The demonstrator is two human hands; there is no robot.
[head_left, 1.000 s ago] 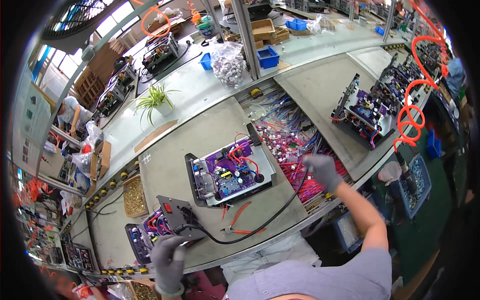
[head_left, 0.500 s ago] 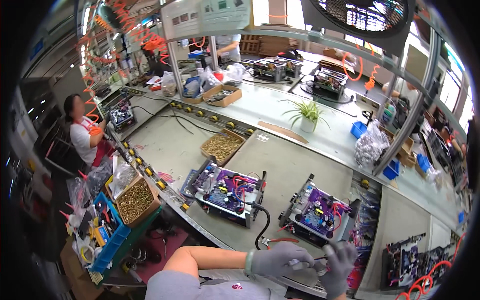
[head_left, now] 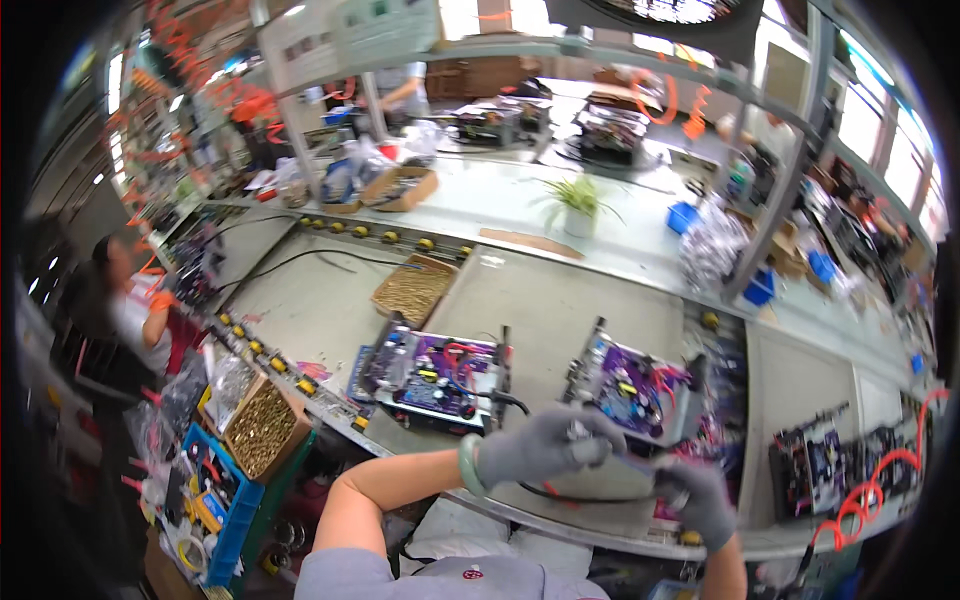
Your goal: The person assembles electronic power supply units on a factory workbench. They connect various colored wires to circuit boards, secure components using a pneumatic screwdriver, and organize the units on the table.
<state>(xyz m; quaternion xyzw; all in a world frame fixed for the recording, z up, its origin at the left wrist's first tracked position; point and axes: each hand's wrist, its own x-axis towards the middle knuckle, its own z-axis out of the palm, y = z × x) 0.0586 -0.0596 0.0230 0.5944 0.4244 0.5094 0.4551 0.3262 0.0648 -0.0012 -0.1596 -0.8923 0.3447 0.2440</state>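
Note:
Both my hands wear grey gloves and meet at the bench's near edge. My left hand (head_left: 545,447), with a green bangle on its wrist, is closed around a black cable (head_left: 548,491) just in front of the right open metal chassis (head_left: 637,392), which holds a purple circuit board. My right hand (head_left: 697,500) is fisted on the other end of the same cable, a little lower and to the right. The cable loops under my hands toward the left open chassis (head_left: 437,376), which also holds a purple board with red wires.
A cardboard box of brass screws (head_left: 262,427) and a blue parts bin (head_left: 212,500) sit low on the left. A tray of brass parts (head_left: 411,290) and a potted plant (head_left: 576,203) lie farther back. More boards (head_left: 828,462) and an orange coiled hose (head_left: 862,512) are on the right. Another person (head_left: 118,322) works at far left.
My view has swung round along the bench. My hands, far apart a second ago, have come together on the cable in front of the right chassis.

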